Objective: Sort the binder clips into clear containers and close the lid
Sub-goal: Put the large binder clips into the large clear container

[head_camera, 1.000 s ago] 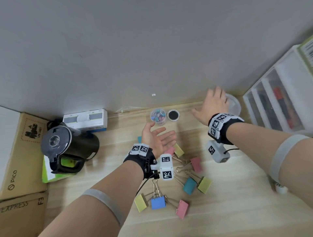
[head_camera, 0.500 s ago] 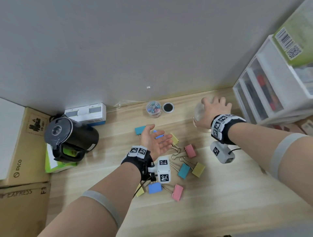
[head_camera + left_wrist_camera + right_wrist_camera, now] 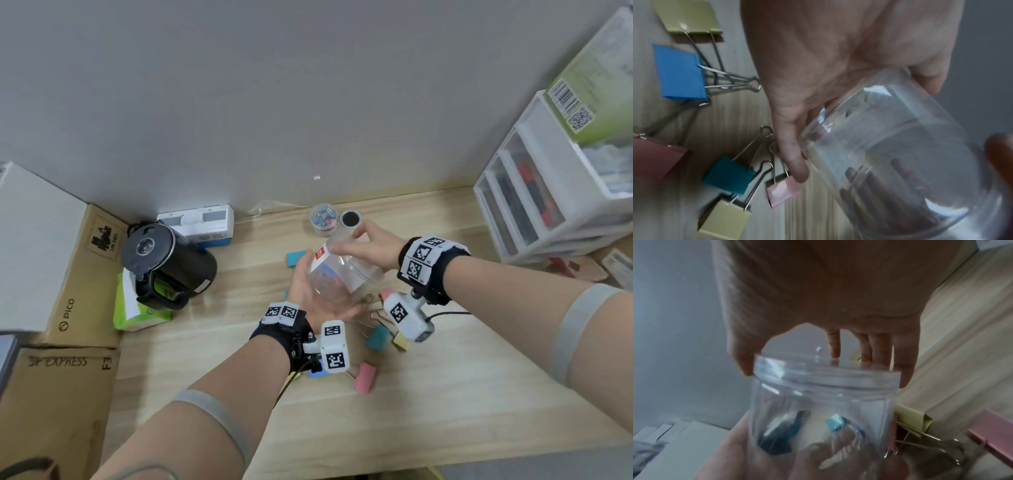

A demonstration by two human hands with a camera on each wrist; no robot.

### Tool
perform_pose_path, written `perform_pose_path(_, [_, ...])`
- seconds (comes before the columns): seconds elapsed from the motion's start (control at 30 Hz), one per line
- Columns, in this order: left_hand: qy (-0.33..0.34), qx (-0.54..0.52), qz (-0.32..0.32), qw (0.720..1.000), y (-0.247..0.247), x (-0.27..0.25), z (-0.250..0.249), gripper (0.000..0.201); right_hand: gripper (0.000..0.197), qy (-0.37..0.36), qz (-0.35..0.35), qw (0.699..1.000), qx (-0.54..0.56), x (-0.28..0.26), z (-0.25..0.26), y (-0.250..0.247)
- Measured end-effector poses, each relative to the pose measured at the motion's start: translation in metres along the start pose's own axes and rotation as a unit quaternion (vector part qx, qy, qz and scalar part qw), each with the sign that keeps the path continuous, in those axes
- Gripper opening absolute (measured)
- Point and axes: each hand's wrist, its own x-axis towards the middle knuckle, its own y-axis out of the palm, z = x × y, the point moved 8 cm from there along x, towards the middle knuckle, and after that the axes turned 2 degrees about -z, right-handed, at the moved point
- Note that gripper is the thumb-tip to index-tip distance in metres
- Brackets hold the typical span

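A clear lidded jar (image 3: 344,277) is held tilted above the wooden table (image 3: 445,394) between both hands. My right hand (image 3: 363,246) grips the jar's clear lid (image 3: 826,369) from above, fingertips (image 3: 835,352) round the rim. My left hand (image 3: 317,296) cups the jar's body (image 3: 900,154) from below, palm up, its fingers showing through the plastic. Nothing shows inside the jar. Binder clips lie on the table under the hands: pink (image 3: 364,377), teal (image 3: 376,337), yellow (image 3: 401,342), blue (image 3: 680,73), and another teal one (image 3: 296,257) farther back.
A small clear tub of tiny coloured clips (image 3: 323,219) and a black round cap (image 3: 350,218) stand by the wall. A black kettle (image 3: 164,270) and cardboard boxes (image 3: 68,274) are at the left, a white drawer unit (image 3: 548,212) at the right.
My right hand took the jar from the back right and carried it to the centre. My left hand rose, palm up, and now cups it from below.
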Motion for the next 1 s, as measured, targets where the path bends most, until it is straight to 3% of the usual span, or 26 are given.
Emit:
perform_pose_path(0.13, [0.004,-0.014,-0.002,1.000,-0.021,-0.012,-0.002,0.062,0.082,-0.045,0.022,0.998,-0.028,-0.002,0.011,0.027])
perform_pose_path(0.27, [-0.015,-0.020,-0.003,1.000,-0.039,-0.016,0.001,0.060,0.078,-0.150,0.061,0.984,-0.071,-0.013,0.029,0.042])
perform_pose_path(0.4, [-0.015,-0.034,-0.003,0.999,-0.055,-0.015,0.006,0.064,0.093,-0.218,0.081,0.967,-0.108,-0.017,0.039,0.054])
perform_pose_path(0.57, [-0.026,-0.026,-0.039,0.999,-0.073,-0.008,0.005,0.084,0.110,-0.235,0.101,0.955,-0.148,-0.020,0.036,0.059])
perform_pose_path(0.7, [-0.031,-0.009,-0.046,0.998,-0.071,-0.005,0.006,0.080,0.127,-0.253,0.104,0.943,-0.191,-0.023,0.036,0.058])
perform_pose_path(0.8, [-0.040,0.003,-0.050,0.998,-0.069,-0.001,0.010,0.080,0.130,-0.265,0.096,0.929,-0.241,-0.026,0.033,0.052])
perform_pose_path(0.9, [-0.036,0.003,-0.054,0.998,-0.067,0.004,0.011,0.083,0.131,-0.261,0.050,0.922,-0.282,-0.027,0.024,0.034])
perform_pose_path(1.0, [-0.013,0.007,-0.072,0.997,-0.065,0.011,0.010,0.087,0.133,-0.188,-0.027,0.922,-0.336,-0.025,-0.005,0.003])
